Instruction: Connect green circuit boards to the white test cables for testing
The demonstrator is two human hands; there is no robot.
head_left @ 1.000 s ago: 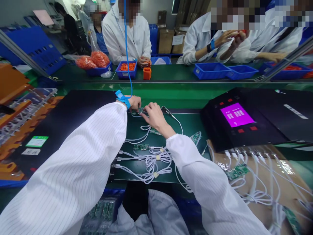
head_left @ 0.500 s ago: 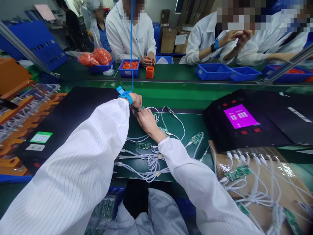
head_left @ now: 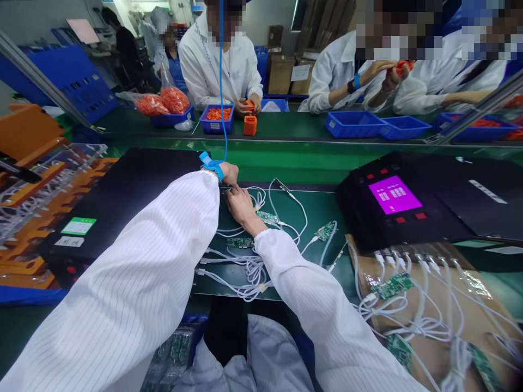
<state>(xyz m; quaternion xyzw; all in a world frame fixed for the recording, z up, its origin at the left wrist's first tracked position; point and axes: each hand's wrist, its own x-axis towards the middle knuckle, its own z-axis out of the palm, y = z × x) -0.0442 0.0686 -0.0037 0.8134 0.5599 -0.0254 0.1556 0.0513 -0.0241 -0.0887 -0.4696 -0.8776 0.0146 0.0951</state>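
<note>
Hands: since the earlier frames, the right hand (head_left: 240, 204) has been drawn toward the left hand (head_left: 231, 173), and more of the middle circuit board (head_left: 267, 218) has been uncovered.
Clock: twelve is taken as away from the wearer, from the centre of the green mat (head_left: 286, 261).
Grip: both hands are met at eleven o'clock, fingers bent and bunched narrowly; what is pinched between them, if anything, cannot be told.
Boards: the middle one lies at twelve, just beside the right wrist; the lower circuit board (head_left: 239, 243) lies at nine, and the far circuit board (head_left: 324, 231) at two.
Cables: a white bundle (head_left: 255, 269) is spread toward seven.
Wrist strap: a blue band (head_left: 212, 166) is worn on the left wrist.
Handling: any board is best held by its edges, any plug kept straight and level and eased without twisting, with slack left so that neighbouring boards are not dragged.
</note>
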